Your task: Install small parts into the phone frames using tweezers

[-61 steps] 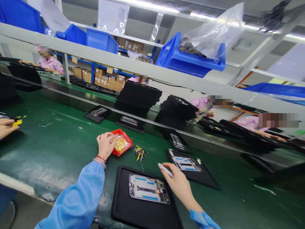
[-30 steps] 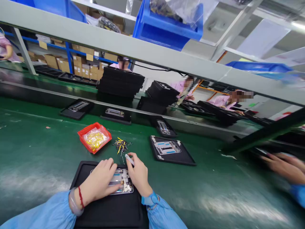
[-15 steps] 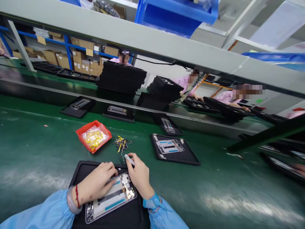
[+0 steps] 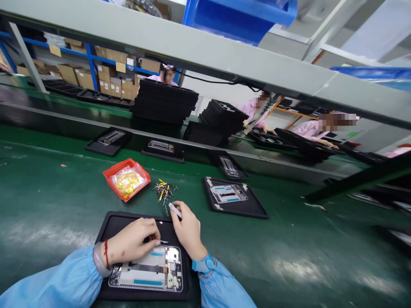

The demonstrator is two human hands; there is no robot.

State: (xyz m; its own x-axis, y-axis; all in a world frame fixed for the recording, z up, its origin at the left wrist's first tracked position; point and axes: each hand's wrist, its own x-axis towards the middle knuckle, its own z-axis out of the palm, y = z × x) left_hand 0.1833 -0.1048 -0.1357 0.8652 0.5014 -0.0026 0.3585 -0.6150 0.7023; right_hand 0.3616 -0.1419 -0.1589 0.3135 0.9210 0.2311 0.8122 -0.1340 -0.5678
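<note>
green bench (image 4: 289,244), left hand (image 4: 133,241) over phone (image 4: 149,273)

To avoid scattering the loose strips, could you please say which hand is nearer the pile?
The right hand, just beside the pile; the left hand is farther, over the phone frame.

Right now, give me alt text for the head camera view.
Two bare hands work over an open silver phone frame on a black tray; the right hand holds a white stick-like tool. Beyond sits a red plastic bin.
</note>
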